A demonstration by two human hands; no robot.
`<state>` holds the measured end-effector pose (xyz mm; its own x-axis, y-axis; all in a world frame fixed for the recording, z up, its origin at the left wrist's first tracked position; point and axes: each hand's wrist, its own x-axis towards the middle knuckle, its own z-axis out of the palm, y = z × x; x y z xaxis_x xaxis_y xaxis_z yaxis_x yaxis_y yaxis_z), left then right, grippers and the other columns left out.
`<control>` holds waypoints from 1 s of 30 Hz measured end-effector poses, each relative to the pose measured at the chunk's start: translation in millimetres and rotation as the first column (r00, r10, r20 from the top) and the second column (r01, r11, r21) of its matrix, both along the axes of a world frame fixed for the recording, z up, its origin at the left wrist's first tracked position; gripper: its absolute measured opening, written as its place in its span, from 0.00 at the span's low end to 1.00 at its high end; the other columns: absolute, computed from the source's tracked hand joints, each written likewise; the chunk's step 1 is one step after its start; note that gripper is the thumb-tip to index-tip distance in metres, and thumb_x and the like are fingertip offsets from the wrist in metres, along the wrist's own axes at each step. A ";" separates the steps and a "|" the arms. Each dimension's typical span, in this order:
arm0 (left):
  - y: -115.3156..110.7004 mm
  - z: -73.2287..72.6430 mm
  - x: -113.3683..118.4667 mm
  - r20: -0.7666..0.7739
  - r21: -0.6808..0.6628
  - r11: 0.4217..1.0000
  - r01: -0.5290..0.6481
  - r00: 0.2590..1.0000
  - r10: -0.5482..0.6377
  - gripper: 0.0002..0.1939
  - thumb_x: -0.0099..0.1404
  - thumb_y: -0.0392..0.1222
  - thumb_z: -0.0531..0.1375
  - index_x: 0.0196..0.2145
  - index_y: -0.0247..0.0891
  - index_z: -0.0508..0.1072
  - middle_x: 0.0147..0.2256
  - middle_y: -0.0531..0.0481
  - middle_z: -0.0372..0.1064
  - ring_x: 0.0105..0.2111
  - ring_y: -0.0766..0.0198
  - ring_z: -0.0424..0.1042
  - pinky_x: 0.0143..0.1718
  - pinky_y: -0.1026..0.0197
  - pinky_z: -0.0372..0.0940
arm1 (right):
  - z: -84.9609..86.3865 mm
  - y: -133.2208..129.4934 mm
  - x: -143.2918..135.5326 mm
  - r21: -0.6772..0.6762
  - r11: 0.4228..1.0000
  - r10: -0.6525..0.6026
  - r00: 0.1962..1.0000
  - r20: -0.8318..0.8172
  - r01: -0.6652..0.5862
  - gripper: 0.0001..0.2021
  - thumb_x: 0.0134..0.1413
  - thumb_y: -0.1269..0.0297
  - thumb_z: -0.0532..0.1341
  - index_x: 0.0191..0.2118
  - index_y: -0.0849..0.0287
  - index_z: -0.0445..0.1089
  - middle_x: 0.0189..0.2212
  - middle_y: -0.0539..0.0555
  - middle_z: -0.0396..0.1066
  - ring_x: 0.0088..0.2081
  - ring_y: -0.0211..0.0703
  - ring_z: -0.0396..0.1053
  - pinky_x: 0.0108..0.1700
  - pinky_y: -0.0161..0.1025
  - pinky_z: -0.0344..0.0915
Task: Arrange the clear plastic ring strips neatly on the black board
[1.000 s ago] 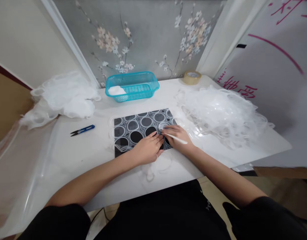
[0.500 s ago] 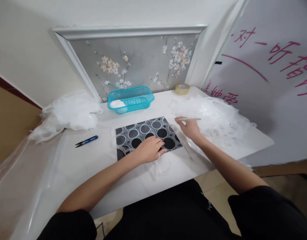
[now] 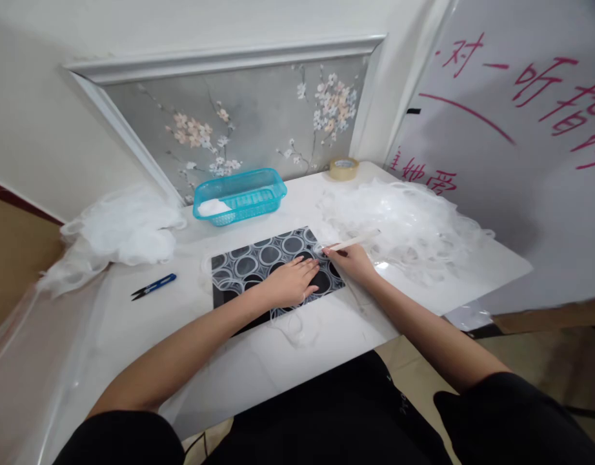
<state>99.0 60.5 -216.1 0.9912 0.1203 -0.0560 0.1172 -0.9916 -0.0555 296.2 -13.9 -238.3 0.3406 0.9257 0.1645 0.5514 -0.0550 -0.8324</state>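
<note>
Farthest left of the board (image 3: 268, 256), a white heap (image 3: 123, 226) of thin ringed stuff lies on the table (image 3: 147, 336). Between that heap and the board are the snips (image 3: 155, 286), apart from both, untouched, their points aimed away from the board. Behind the board stands the basket (image 3: 263, 203), with a white wad (image 3: 213, 207) in its left end.

The board lies flat in front of the person, dark and covered in pale rings; whether all of these are laid on it or some are printed is hard to tell. Clear loops (image 3: 297, 330) spill past its near edge. The left hand (image 3: 292, 284) rests on the board's middle, palm down, fingers extended. Just beside it, at the board's right edge, the right hand (image 3: 353, 261) pinches a white stick (image 3: 355, 240). Whether the tip meets the rings is too small to tell.

Behind the board and to its right sits the tape (image 3: 343, 169); farther right is a second heap (image 3: 399, 219), glossy and ringed.

The step in hand seems to be close work with the stick at that edge, the left hand steadying. The next move calls for a firm palm and a light, exact tip.
</note>
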 end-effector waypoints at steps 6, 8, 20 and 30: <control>-0.3 4.8 2.9 -0.021 0.001 1.000 0.014 1.000 -0.014 0.26 0.73 0.47 0.47 0.60 0.24 0.59 0.62 0.35 0.54 0.63 0.56 0.53 0.64 0.54 0.43 | 0.1 0.0 -0.9 -0.029 0.999 -0.019 1.000 0.021 0.020 0.14 0.55 0.57 0.59 0.35 0.61 0.78 0.32 0.55 0.79 0.34 0.49 0.75 0.36 0.39 0.68; -0.3 5.0 3.4 -0.023 0.003 1.000 0.012 1.000 -0.012 0.26 0.73 0.48 0.46 0.60 0.24 0.59 0.62 0.36 0.54 0.63 0.56 0.54 0.64 0.53 0.43 | 0.0 0.6 0.3 -0.034 0.999 -0.023 0.999 0.040 0.025 0.14 0.55 0.57 0.59 0.34 0.61 0.78 0.30 0.54 0.78 0.33 0.49 0.75 0.35 0.39 0.68; -2.1 5.8 5.3 -0.026 -0.013 1.000 0.005 1.000 -0.005 0.26 0.72 0.47 0.48 0.60 0.24 0.60 0.62 0.35 0.55 0.63 0.54 0.54 0.64 0.52 0.42 | 9.2 3.0 0.1 -0.027 0.987 0.155 0.900 0.408 -0.158 0.12 0.52 0.73 0.59 0.41 0.57 0.76 0.43 0.56 0.76 0.48 0.48 0.71 0.54 0.40 0.61; -9.7 4.7 -19.9 0.046 -0.013 0.999 -0.046 0.998 0.047 0.26 0.74 0.51 0.44 0.61 0.33 0.61 0.63 0.42 0.53 0.65 0.54 0.50 0.64 0.48 0.41 | 94.3 40.2 98.2 -0.049 0.815 -0.425 0.653 0.627 0.578 0.12 0.56 0.66 0.57 0.39 0.69 0.74 0.37 0.71 0.73 0.41 0.57 0.70 0.41 0.47 0.63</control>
<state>79.0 50.8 -211.4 0.9861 0.1659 -0.0123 0.1653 -0.9855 -0.0375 394.4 26.3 -144.0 0.6770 0.6740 0.2957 0.7356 -0.6076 -0.2993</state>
